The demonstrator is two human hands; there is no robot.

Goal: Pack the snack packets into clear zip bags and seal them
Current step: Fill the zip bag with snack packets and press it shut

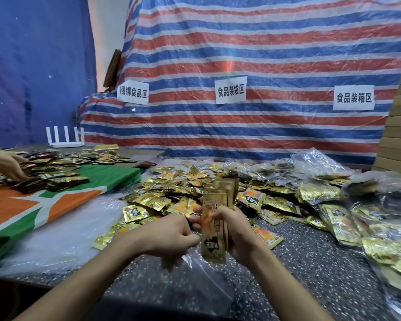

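Packets, a thin gold stack, stand upright near centre, right hand closed around them. Probably light, glossy, slippery, so grip w/ fingers across the middle. Left hand pinches the clear bag mouth just below.

Striped red-white-blue tarpaulin backdrop, three paper signs, blue sheet left, speckled dark tabletop

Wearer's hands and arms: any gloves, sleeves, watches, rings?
None visible. The left hand and right hand are bare, no gloves. Both forearms are uncovered to the bottom edge of the frame, so no sleeve shows. No watch, band or ring is visible on the wrists or fingers; the far sides of the hands are hidden.
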